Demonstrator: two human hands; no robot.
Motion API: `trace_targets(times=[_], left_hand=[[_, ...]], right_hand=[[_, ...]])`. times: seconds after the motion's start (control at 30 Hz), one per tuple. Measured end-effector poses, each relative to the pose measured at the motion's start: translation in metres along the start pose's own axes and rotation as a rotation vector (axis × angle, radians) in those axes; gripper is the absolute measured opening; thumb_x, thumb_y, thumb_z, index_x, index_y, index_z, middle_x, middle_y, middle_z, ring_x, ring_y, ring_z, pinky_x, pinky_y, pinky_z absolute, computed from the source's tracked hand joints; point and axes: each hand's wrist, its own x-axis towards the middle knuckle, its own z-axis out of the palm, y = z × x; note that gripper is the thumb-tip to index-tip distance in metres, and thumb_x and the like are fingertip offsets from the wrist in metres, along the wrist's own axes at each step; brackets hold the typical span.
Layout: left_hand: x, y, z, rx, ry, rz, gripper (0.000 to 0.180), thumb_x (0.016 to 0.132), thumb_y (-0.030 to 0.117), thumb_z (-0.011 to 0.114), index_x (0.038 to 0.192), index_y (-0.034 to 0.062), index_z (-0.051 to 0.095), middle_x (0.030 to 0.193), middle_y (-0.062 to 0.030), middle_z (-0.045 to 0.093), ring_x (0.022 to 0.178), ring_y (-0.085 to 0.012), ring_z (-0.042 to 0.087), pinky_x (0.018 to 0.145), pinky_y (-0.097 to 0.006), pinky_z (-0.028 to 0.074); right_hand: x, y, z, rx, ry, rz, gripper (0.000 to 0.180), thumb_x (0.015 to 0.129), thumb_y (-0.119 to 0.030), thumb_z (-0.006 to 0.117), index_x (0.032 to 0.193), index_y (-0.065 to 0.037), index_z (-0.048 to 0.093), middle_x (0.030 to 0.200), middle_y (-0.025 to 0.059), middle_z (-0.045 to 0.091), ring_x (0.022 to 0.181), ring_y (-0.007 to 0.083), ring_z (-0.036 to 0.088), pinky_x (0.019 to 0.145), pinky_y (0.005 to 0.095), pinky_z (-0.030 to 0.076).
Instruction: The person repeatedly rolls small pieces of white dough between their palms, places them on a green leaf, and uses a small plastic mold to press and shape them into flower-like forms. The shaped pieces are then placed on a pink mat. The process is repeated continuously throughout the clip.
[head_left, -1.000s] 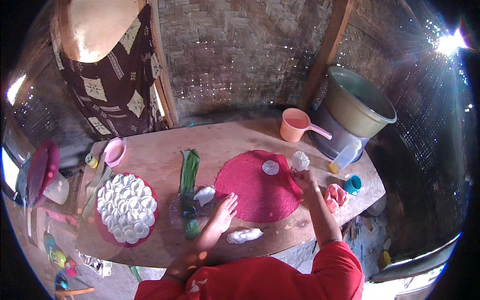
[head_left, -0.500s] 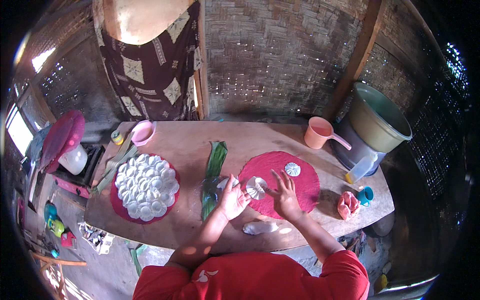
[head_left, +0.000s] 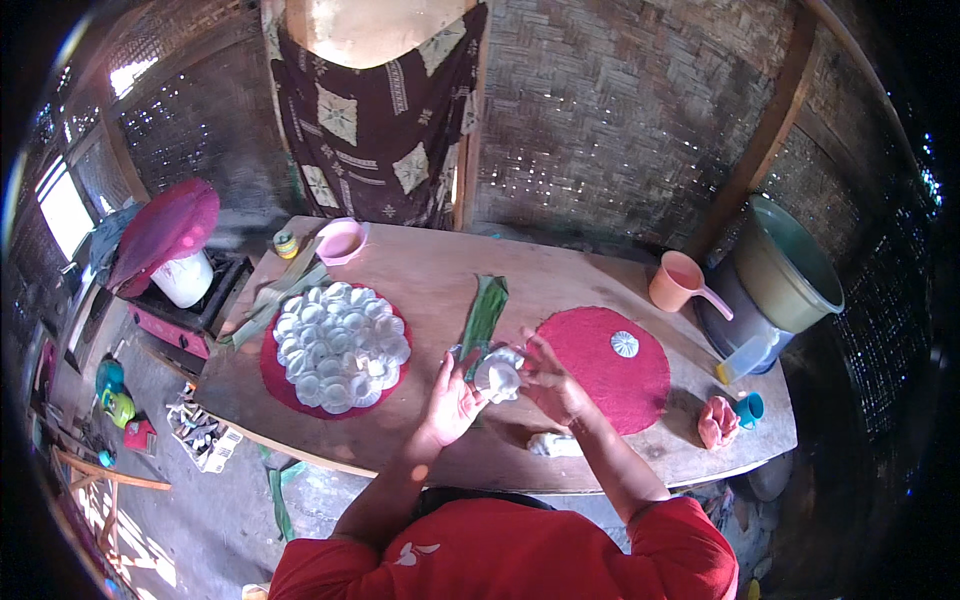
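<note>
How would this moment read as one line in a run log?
left hand: on white dough piece | right hand: on same piece | red mat: one disc | red tray: many discs

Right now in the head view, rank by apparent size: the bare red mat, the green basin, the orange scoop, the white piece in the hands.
1. Red mat, largest.
2. Green basin, though it sits near the rim, where the lens bends things, so that is unsure.
3. Orange scoop.
4. White piece, about the scoop's cup in size; too close to call firmly.

Woven bamboo walls (head_left: 640, 110), wooden table (head_left: 440, 270), bright window (head_left: 62, 208) at left, dirt floor (head_left: 200, 520).
</note>
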Motion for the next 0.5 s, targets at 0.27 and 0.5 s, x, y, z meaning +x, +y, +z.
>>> trace_targets(times=[0.27, 0.5], left_hand=[[-0.061, 0.034, -0.003, 1.249, 0.187, 0.547, 0.053, 0.1, 0.02, 0.035, 0.147, 0.0022, 0.017, 0.137, -0.0221, 0.04, 0.121, -0.0262, 0.047, 0.102, -0.037, 0.036], [-0.089, 0.071, -0.042, 1.203, 0.278, 0.9, 0.066, 0.1, 0.032, 0.038, 0.146, -0.0041, 0.009, 0.147, -0.0285, 0.025, 0.137, -0.037, 0.03, 0.111, -0.042, 0.026]], right_hand=[[0.059, 0.046, 0.054, -0.655, 0.087, 0.052, 0.074, 0.077, 0.001, 0.073, 0.139, -0.006, 0.032, 0.102, 0.0076, 0.056, 0.093, 0.0152, 0.058, 0.081, 0.0274, 0.048], [0.116, 0.061, 0.119, -1.183, -0.099, -0.054, 0.076, 0.074, 0.0, 0.074, 0.138, -0.006, 0.033, 0.09, 0.0059, 0.057, 0.076, 0.0118, 0.055, 0.07, 0.0272, 0.046]])
